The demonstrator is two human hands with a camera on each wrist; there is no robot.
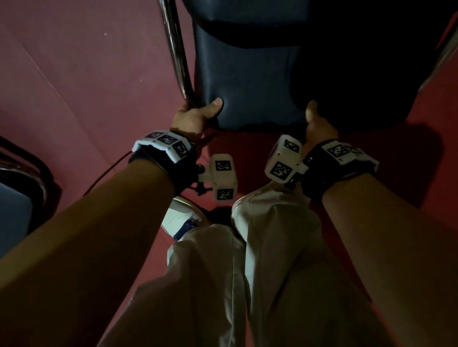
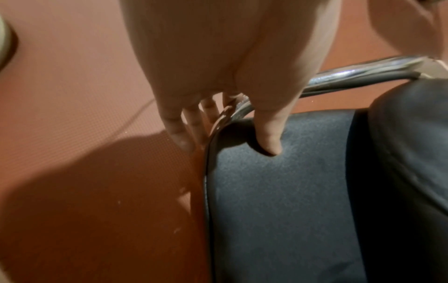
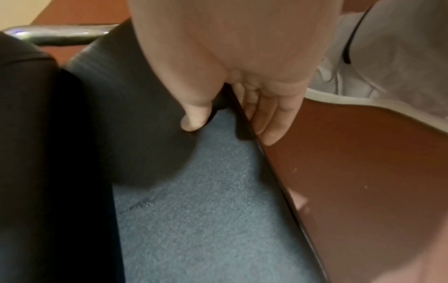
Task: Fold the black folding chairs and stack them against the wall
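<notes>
Nearest are pale trousers (image 1: 253, 264) over the red floor (image 1: 63, 49); beyond them the left hand (image 1: 193, 114) pinches the folding chair (image 1: 247, 88) where padded edge meets chrome frame (image 1: 176, 35), thumb on top, fingers beneath; the right hand (image 1: 317, 126) pinches the same edge likewise; padding looks soft, frame stiff and slick, so grip the tubing.

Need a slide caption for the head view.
Both hands, left and right, grip the chair's padded edge above a red floor.
</notes>
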